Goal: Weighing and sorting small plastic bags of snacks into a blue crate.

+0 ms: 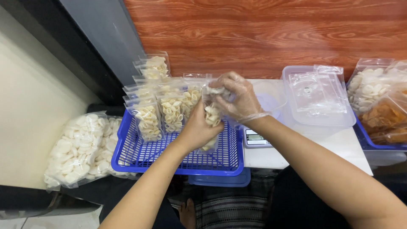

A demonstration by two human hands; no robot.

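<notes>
Right over the blue basket (140,157), a small clear pouch of pale ring-shaped crackers (211,123) is held upright between both hands. The left hand (196,129), bare, wraps its fingers around the lower half of the pouch from behind, closed on it. The right hand (237,99), in a thin clear plastic glove, pinches the top edge of the same pouch, fingers pressed together along the opening. Just beside the pouch, to its left, filled pouches (163,106) of the same crackers stand in rows at the far end of the basket, leaning against one another. Under the right wrist sits a small digital scale (256,139) on the white table (339,148), with a clear round container on it. Farther right lies a clear plastic tub (318,99) holding empty flat pouches, and beyond it a second blue basket (366,142) with bags of white and orange crackers. At the far left, a large bag of white crackers (80,150) rests low beside the wall.
</notes>
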